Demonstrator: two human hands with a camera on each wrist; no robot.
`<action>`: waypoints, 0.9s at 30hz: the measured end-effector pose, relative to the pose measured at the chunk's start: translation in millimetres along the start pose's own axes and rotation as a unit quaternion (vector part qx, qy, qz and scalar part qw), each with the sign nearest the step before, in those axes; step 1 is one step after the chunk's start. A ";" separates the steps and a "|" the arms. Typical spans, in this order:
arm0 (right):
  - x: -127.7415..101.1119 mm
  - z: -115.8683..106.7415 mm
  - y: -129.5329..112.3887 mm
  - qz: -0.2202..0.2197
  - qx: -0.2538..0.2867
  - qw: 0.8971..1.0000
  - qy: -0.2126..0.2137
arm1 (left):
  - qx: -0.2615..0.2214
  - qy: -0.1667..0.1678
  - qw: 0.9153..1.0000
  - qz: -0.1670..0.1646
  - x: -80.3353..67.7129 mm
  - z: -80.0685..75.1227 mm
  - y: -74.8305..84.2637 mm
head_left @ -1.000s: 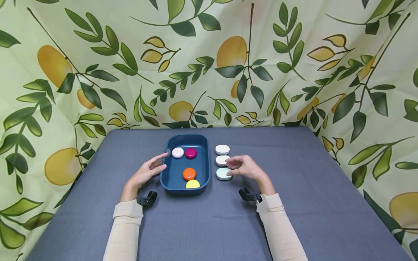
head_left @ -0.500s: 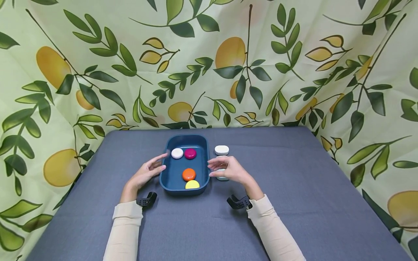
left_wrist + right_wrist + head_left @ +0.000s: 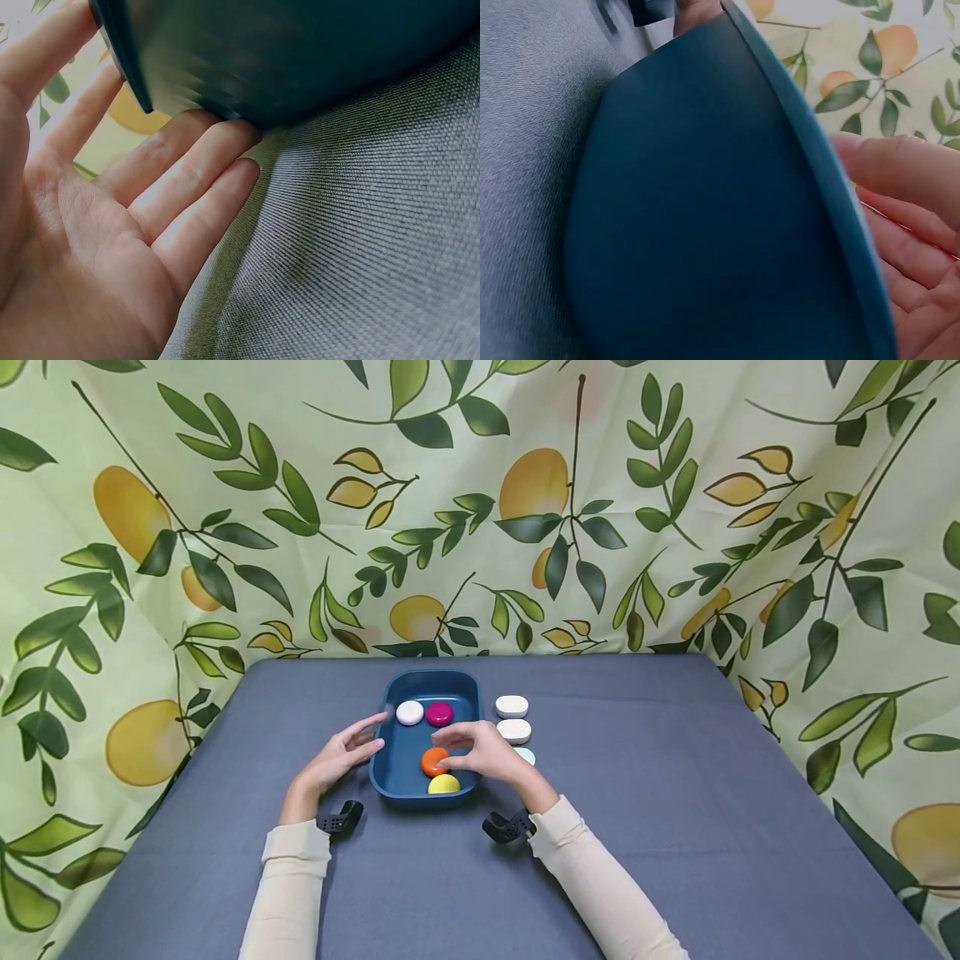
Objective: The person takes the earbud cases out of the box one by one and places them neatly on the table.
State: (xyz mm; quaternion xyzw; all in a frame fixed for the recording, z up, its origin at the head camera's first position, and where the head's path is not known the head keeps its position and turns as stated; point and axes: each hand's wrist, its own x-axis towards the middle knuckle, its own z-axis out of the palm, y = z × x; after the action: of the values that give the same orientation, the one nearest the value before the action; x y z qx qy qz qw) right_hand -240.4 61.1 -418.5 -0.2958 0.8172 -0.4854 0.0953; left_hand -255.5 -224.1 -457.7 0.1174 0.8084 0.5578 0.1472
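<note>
A blue rectangular box with rounded corners (image 3: 392, 760) stands on the table, holding a white round disc (image 3: 409, 712), a magenta disc (image 3: 439, 714), an orange disc (image 3: 432, 760) and a yellow disc (image 3: 444, 785). My left hand (image 3: 339, 760) is at its left side, and in the left wrist view the extended fingertips meet the box's outer wall. Over the right rim reaches my right hand (image 3: 483, 752), fingers loosely bent, the thumb tip overlapping the orange disc. In the right wrist view the box wall hides part of that hand; nothing shows between thumb and fingers.
Right of the box, two white oval pieces (image 3: 512, 707) and a pale mint oval piece (image 3: 527, 755) lie in a column, the mint one partly behind my right hand. A grey cloth covers the table (image 3: 637, 793). A leaf-and-fruit printed curtain (image 3: 480, 552) hangs behind.
My right hand has moved left from the oval pieces, across the rim, to above the orange disc. The oval pieces are uncovered again. My left hand stays at the box's side.
</note>
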 end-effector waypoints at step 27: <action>41.1 24.2 -6.8 0.125 -0.214 0.966 -0.073 | -0.007 -0.001 1.000 0.001 -0.4 -1.0 0.5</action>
State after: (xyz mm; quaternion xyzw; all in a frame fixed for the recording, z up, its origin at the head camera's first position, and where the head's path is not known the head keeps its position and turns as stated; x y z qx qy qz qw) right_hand -260.3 17.1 -419.7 -0.2395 0.9232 -0.2607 0.1495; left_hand -255.5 -224.9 -456.9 0.1180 0.8044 0.5632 0.1481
